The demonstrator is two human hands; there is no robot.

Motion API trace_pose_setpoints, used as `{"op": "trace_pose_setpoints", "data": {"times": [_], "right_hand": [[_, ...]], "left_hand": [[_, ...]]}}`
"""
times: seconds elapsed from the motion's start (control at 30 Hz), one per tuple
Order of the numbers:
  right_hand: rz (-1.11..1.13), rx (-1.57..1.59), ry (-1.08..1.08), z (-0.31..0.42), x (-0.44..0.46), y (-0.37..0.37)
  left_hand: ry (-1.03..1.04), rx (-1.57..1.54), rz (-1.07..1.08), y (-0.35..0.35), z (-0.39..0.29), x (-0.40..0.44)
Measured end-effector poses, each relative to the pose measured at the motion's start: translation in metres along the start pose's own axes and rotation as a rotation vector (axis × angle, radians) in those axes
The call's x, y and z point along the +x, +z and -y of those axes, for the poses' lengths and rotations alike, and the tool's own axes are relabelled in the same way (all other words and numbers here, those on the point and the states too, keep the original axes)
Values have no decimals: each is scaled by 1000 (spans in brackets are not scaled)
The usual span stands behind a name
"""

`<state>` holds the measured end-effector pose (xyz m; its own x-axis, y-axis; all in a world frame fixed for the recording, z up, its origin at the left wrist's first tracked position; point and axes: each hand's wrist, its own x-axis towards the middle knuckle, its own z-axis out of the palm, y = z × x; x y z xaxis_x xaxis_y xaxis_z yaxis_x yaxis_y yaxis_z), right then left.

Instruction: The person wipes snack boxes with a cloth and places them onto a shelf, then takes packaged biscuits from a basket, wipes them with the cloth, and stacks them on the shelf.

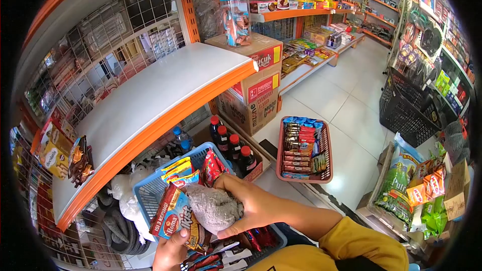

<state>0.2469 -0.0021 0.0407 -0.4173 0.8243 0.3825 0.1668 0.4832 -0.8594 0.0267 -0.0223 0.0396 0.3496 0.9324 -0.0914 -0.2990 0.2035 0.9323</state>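
Observation:
My left hand [171, 252] grips the lower edge of a blue and brown Roma biscuit pack [173, 216], its thumb on the front. My right hand [253, 201] is closed around a bunched grey cloth [213, 208], which lies against the pack's upper right side. Both hands are above a blue plastic basket [142, 190]. Inside it are yellow sachets [175, 170], a red packet [213, 165] and several other wrapped snacks, partly hidden by my hands.
A white shelf [150, 90] with an orange edge stands at left, snack packs [55, 150] at its end. Red-capped bottles [234, 145] stand beyond the basket. A pink basket [329, 170] of sachets is on the tiled floor, stacked cartons [256, 100] behind, black baskets [409, 105] at right.

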Motion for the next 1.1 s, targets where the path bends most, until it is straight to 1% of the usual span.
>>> {"op": "trace_pose_setpoints", "data": {"times": [0.03, 0.13, 0.2, 0.23, 0.3, 0.33, 0.43, 0.57, 0.67, 0.73, 0.8, 0.83, 0.93, 1.0, 1.1], "right_hand": [[-5, 31, 28, 1, 1, 1], [-168, 239, 23, -2, 2, 14], [-211, 184, -25, -7, 3, 23], [-231, 154, -48, -9, 3, 25], [-164, 30, -84, -9, 4, 27], [-129, -34, -106, -10, 5, 28], [-115, -41, -85, -8, 7, 30], [-132, -40, -132, -2, 18, 30], [-157, -40, -319, 1, 34, 32], [-134, 41, -264, -2, 37, 38], [-104, 181, -174, 4, 37, 43], [-158, 122, -227, 0, 37, 48], [-216, 32, -226, -12, 31, 57], [-214, 25, -231, -17, 29, 57], [-198, 26, -236, -19, 28, 55]], "left_hand": [[6, -12, -9, 0, 0, 0], [39, -16, -33, 3, -1, -1], [78, 22, -44, 4, -1, -3], [98, 109, -57, -1, 0, -5], [139, 282, -86, -8, 1, -10], [177, 300, -98, -5, 2, -10], [268, 374, -155, 4, 6, -12], [214, 272, -123, -2, 7, -9], [272, 252, -152, -1, 7, -8], [255, 285, -223, -15, 14, -10], [308, 246, -259, -24, 21, -9], [310, 245, -270, -25, 25, -9], [309, 287, -301, -31, 32, -11], [304, 353, -308, -36, 36, -11], [276, 333, -282, -32, 33, -10]]}}
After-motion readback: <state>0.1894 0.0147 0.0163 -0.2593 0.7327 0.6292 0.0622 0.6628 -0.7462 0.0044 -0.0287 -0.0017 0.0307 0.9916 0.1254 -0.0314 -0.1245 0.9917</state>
